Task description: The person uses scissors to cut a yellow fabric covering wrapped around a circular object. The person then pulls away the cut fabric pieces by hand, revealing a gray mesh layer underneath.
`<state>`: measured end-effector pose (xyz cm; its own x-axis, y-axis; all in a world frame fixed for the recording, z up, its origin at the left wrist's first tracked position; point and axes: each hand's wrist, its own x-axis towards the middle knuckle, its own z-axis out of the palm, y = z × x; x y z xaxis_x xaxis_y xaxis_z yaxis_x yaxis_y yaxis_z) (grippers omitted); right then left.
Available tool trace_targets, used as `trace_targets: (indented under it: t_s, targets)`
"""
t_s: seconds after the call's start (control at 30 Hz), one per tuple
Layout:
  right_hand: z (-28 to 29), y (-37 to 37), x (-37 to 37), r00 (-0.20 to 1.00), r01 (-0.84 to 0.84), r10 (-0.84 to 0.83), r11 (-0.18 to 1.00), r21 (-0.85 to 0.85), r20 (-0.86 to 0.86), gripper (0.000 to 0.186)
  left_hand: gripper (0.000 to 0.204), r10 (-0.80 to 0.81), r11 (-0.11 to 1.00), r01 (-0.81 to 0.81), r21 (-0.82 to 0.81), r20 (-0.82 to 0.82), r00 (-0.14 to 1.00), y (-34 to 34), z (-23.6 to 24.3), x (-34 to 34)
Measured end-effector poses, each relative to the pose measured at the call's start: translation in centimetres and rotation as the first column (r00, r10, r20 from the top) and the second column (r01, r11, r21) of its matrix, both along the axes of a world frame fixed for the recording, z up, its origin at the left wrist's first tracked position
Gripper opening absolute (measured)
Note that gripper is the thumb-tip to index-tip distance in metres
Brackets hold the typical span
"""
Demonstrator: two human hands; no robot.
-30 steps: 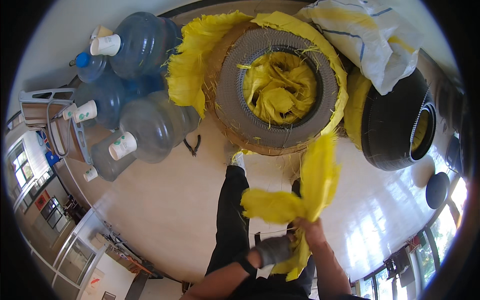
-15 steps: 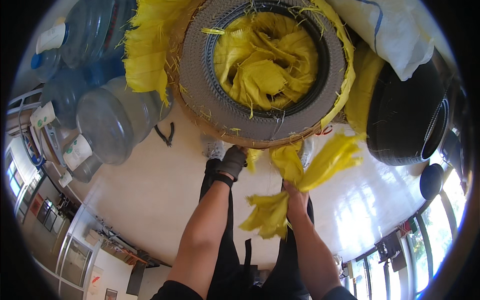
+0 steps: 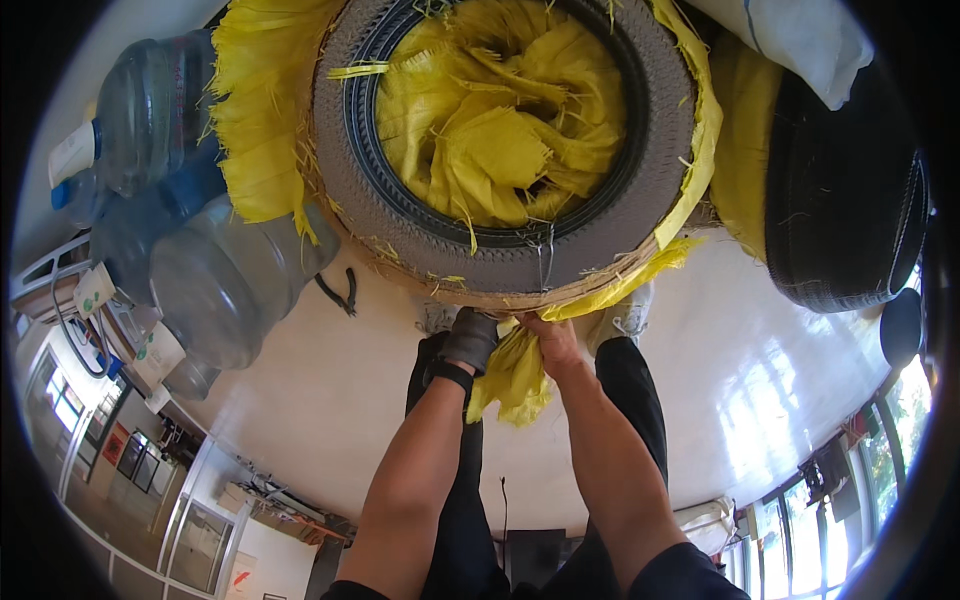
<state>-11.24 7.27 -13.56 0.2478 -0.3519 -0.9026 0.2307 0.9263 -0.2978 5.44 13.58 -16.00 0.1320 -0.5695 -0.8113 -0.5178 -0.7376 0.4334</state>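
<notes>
A grey-sided tyre (image 3: pixel 660 120), its rim wrapped in brown and yellow strips, stands in front of me. Crumpled yellow woven fabric (image 3: pixel 500 150) fills its centre hole. My right hand (image 3: pixel 558 343), bare, is closed on a yellow woven strip (image 3: pixel 645 268) at the tyre's near edge; the strip runs rightward along the edge. Beside it, my gloved left hand (image 3: pixel 470 340) is curled against the underside of the wrapping, its fingertips hidden. Frayed yellow fabric (image 3: pixel 515 385) hangs down between the two hands. A thin wire (image 3: pixel 545 258) pokes out of the near sidewall.
Large clear water bottles (image 3: pixel 225 280) lie stacked at the left. Black-handled pliers (image 3: pixel 340 293) rest on the pale floor (image 3: pixel 690 390) near them. To the right are a big black tyre (image 3: pixel 840 200) and a white sack (image 3: pixel 800 35). A loose yellow sheet (image 3: pixel 255 110) hangs off the wrapped tyre's left side.
My right hand has moved up and left to the tyre's near edge, bringing the yellow strip against it. The tyre sits lower and larger in view; my left hand stays at its edge.
</notes>
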Motion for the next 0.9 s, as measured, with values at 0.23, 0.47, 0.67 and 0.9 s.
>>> trace_targets:
  t_s: [0.23,0.47,0.67,0.9]
  targets:
    - [2.9,-1.1,5.1,0.941,0.177,-0.267,0.912,0.37,0.207,0.033,0.046,0.199,0.972,-0.163,0.171,-0.22,0.955,-2.7,5.1,1.6]
    - [1.9,1.3,4.9,0.915,0.216,-0.347,0.853,0.475,0.207,0.035,0.045,-0.067,0.955,0.094,0.283,-0.104,0.992,-5.0,10.0,1.3]
    - [7.0,-0.2,5.5,0.914,0.139,-0.323,0.818,0.558,0.244,0.031,0.039,-0.393,0.904,0.392,0.17,-0.028,0.919,-2.3,14.0,1.3]
    - [14.2,0.7,4.0,0.993,0.037,-0.086,0.891,0.452,0.087,0.022,0.035,-0.411,0.896,0.414,0.161,-0.056,0.91,-1.3,22.9,-1.8]
